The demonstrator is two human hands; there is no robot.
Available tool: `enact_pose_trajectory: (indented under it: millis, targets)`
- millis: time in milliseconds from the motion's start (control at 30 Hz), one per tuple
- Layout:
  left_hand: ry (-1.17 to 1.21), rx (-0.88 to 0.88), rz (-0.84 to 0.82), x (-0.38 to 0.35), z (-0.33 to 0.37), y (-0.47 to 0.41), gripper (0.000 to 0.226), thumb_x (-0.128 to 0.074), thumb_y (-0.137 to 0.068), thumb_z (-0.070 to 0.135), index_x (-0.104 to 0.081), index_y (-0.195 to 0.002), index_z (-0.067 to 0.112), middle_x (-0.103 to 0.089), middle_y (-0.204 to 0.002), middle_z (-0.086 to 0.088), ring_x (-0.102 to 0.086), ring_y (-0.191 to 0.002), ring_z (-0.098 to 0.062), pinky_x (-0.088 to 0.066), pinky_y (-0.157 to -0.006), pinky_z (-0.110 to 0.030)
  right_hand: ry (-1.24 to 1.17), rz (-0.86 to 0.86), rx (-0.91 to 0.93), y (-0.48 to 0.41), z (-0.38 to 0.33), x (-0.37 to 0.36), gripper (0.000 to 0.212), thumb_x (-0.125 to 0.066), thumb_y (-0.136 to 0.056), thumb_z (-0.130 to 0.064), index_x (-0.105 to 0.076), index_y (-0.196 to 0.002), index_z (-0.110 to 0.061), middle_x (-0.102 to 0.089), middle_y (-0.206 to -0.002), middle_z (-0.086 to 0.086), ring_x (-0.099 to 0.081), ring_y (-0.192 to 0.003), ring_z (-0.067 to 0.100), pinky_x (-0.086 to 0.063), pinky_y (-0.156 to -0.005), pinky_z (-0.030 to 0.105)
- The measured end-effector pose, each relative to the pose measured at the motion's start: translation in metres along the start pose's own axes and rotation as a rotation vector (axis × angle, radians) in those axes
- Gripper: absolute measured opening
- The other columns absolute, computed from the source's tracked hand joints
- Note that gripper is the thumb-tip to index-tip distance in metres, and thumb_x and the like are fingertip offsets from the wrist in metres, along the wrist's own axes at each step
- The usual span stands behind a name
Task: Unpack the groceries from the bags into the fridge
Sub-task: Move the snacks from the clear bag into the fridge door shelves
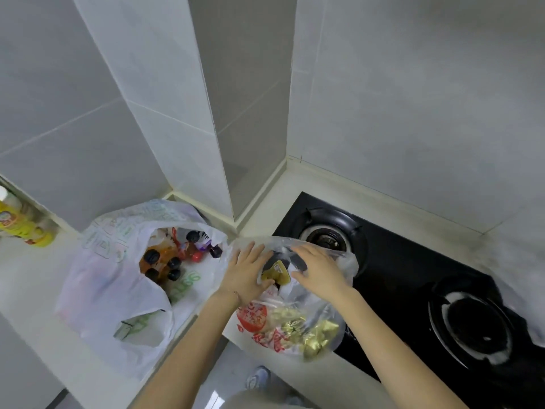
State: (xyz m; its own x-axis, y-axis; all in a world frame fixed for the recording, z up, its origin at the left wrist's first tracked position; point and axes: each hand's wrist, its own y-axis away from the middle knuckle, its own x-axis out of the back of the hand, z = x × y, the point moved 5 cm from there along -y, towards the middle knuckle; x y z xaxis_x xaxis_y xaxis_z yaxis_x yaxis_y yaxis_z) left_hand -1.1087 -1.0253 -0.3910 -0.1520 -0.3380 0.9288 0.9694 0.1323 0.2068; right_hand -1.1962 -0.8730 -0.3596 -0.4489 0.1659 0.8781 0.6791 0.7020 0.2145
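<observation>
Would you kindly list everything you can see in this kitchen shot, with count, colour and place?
white bag: one, white with green print, open on the counter, left
bottles: several, dark caps, mixed colours, inside the white bag
clear bag: one, transparent with red print, at the counter edge beside the hob
gold packets: several, gold, low in the clear bag
olive packet: one, olive-yellow, at the clear bag's mouth
gas hob: one, black, two burners, right
yellow bottle: one, yellow with white cap, far left
counter: one, pale, under both bags
shoe: one, pale, on the floor below
left hand: fingers straight, at the clear bag's mouth
right hand: on the clear bag's mouth, grip unclear
</observation>
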Motion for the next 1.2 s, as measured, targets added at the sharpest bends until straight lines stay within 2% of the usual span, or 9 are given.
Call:
enact_pose_trajectory:
  millis: [200,300,500,633,733,900,1033,1100,1200]
  targets:
    - [0.066,-0.183,-0.089,-0.026,-0.016,-0.03,0.064,-0.057,-0.091,0.033,-0.03,-0.149,0.028,-0.014,-0.16,0.002,-0.002,-0.149,-0.023,-0.006,-0.121,-0.045,0.016,-0.068,-0.096,-0.014,0.008,-0.033,0.06,-0.057,-0.093,-0.036,-0.035,-0.148,-0.026,-0.046,-0.143,-0.002,-0.042,-0.132,0.02,-0.035,-0.107,0.031]
    - [0.012,-0.231,-0.126,-0.04,-0.017,-0.033,0.063,-0.053,-0.093,0.034,-0.028,-0.15,0.029,-0.008,-0.161,0.003,0.003,-0.149,-0.021,0.008,-0.118,-0.039,0.062,-0.087,-0.112,-0.019,0.009,-0.047,0.059,-0.056,-0.093,-0.038,-0.036,-0.147,-0.024,-0.046,-0.144,-0.002,-0.038,-0.134,0.018,-0.032,-0.109,0.03]
    - [-0.118,-0.199,-0.151,-0.05,-0.024,-0.045,0.07,-0.052,-0.091,0.05,-0.021,-0.151,0.033,0.002,-0.162,0.001,0.012,-0.148,-0.027,0.021,-0.111,-0.046,0.172,-0.222,-0.187,-0.019,0.017,-0.071,0.072,-0.053,-0.092,-0.046,-0.019,-0.153,-0.028,-0.014,-0.16,0.002,-0.003,-0.149,0.022,0.0,-0.118,0.042]
    - [-0.133,-0.184,-0.205,-0.052,-0.025,-0.056,0.076,-0.056,-0.087,0.051,-0.018,-0.151,0.034,0.008,-0.162,0.001,0.017,-0.147,-0.03,0.016,-0.115,-0.053,0.185,-0.248,-0.22,-0.02,0.029,-0.076,0.08,-0.054,-0.09,-0.052,-0.009,-0.154,-0.035,0.007,-0.162,0.004,0.013,-0.148,0.027,0.011,-0.118,0.047]
    - [-0.159,-0.181,-0.249,-0.058,-0.028,-0.061,0.077,-0.054,-0.087,0.055,-0.016,-0.152,0.035,0.012,-0.161,-0.001,0.021,-0.146,-0.032,0.016,-0.115,-0.055,0.235,-0.248,-0.22,-0.021,0.033,-0.079,0.083,-0.054,-0.089,-0.055,-0.003,-0.153,-0.038,0.014,-0.161,0.006,0.018,-0.147,0.029,0.016,-0.115,0.048]
    - [-0.206,-0.191,-0.247,-0.069,-0.034,-0.067,0.078,-0.051,-0.087,0.061,-0.018,-0.151,0.032,0.015,-0.161,-0.003,0.025,-0.144,-0.032,0.022,-0.111,-0.054,0.203,-0.156,-0.241,-0.024,0.031,-0.08,0.083,-0.056,-0.088,-0.053,-0.009,-0.154,-0.035,0.01,-0.162,0.003,0.014,-0.148,0.026,0.015,-0.116,0.046]
    - [-0.207,-0.179,-0.239,-0.073,-0.033,-0.069,0.081,-0.051,-0.085,0.064,-0.019,-0.151,0.03,0.02,-0.16,-0.002,0.034,-0.138,-0.024,0.034,-0.1,-0.049,0.181,-0.135,-0.253,-0.017,0.032,-0.084,0.086,-0.06,-0.088,-0.047,-0.007,-0.154,-0.032,0.011,-0.162,0.003,0.015,-0.148,0.027,0.013,-0.118,0.045]
    - [-0.178,-0.168,-0.244,-0.073,-0.031,-0.069,0.078,-0.054,-0.084,0.061,-0.025,-0.149,0.028,0.02,-0.16,-0.002,0.035,-0.137,-0.023,0.035,-0.1,-0.049,0.173,-0.124,-0.259,-0.015,0.031,-0.085,0.088,-0.061,-0.087,-0.045,-0.007,-0.154,-0.031,0.013,-0.162,0.004,0.016,-0.148,0.027,0.013,-0.118,0.044]
    - [-0.073,-0.148,-0.236,-0.071,-0.027,-0.068,0.068,-0.064,-0.081,0.054,-0.041,-0.137,0.025,0.015,-0.16,-0.001,0.028,-0.143,-0.026,0.028,-0.107,-0.052,0.159,-0.119,-0.262,-0.014,0.029,-0.088,0.089,-0.063,-0.086,-0.044,-0.007,-0.154,-0.032,0.014,-0.161,0.004,0.016,-0.148,0.027,0.012,-0.118,0.041]
